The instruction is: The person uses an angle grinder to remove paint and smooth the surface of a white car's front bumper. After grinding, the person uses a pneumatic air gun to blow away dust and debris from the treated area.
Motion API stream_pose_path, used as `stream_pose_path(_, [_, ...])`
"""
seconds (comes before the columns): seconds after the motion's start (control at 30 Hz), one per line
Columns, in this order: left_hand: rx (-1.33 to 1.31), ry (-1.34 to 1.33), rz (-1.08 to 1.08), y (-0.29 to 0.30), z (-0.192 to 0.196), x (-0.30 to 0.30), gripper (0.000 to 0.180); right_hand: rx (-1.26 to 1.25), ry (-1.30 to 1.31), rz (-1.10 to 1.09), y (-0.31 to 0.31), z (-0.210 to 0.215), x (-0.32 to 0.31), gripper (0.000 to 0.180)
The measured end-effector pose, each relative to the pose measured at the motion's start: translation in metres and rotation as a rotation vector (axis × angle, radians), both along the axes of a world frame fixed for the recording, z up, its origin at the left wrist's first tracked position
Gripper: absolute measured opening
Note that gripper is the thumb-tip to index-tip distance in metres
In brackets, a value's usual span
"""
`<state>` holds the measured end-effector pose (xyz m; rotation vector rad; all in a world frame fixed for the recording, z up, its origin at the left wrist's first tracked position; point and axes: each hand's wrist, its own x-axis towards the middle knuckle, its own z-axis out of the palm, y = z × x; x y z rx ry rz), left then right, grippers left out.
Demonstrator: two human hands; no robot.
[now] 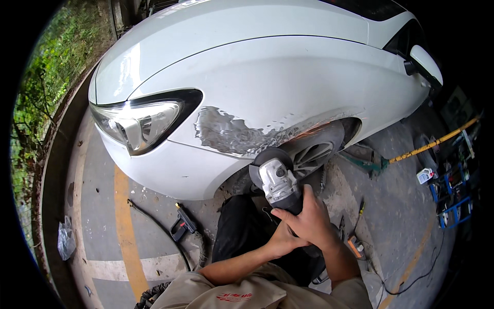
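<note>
An angle grinder [279,181] with a silver gear head and dark body is gripped in both my hands. My left hand [284,240] wraps the body from below, and my right hand [312,219] closes round it with the thumb along the top. The grinder's dark disc meets the lower edge of the white car's fender [247,77] above the front wheel [314,154]. Orange sparks [314,130] streak to the right along the wheel arch. A bare-metal patch [226,133], rough and dented, lies between the headlight [136,123] and the arch.
A black spray gun [182,224] and a hose [159,226] lie on the floor to the left. At the right are a floor jack [370,164] with a yellow handle, an orange power strip [356,247], cables and a blue rack [453,201]. A plastic bag [66,239] lies by the kerb.
</note>
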<state>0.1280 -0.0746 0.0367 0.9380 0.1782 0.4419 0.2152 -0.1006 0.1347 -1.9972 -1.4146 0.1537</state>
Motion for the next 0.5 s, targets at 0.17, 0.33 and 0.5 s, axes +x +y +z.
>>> stream_pose_path(0.17, [0.082,0.039,-0.009,0.004,-0.005,-0.002,0.057,-0.008,0.047,0.01,0.001,-0.007,0.001,0.072])
stream_pose_path(0.33, [0.108,0.07,0.043,0.002,-0.006,-0.008,0.057,0.012,0.088,0.038,0.0,-0.014,0.0,0.072])
stream_pose_path(0.5, [0.28,0.082,0.059,0.006,-0.014,-0.004,0.063,0.112,0.253,0.102,-0.002,-0.011,0.007,0.066])
